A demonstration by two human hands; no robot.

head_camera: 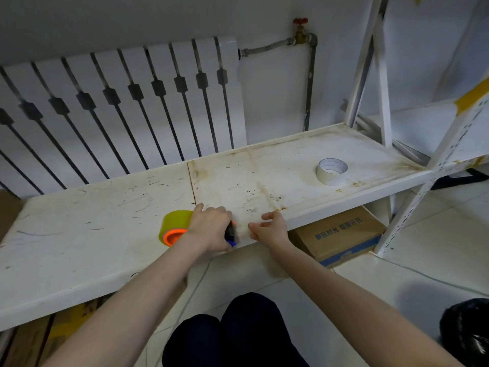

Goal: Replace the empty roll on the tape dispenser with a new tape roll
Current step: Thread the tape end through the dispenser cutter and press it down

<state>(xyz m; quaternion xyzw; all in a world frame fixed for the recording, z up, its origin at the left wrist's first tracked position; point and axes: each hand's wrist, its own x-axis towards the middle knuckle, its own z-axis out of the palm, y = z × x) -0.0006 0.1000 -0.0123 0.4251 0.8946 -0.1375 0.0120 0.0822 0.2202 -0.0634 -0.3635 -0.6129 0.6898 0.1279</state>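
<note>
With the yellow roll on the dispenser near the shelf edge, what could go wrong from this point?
1. The orange and blue tape dispenser carrying the yellowish tape roll sits at the front edge of the white scratched metal shelf; if the left hand loosens its grip, it might fall.
2. The right hand is open close to the dispenser's front, where a cutting blade may be; it is hidden.

The left hand (211, 229) covers most of the tape dispenser (230, 233), leaving a dark and blue sliver at its three o'clock side. The box (341, 237) under the shelf (79, 247) is half hidden, its print too small to read. A black bag (465, 332) is cut off at four o'clock.
</note>
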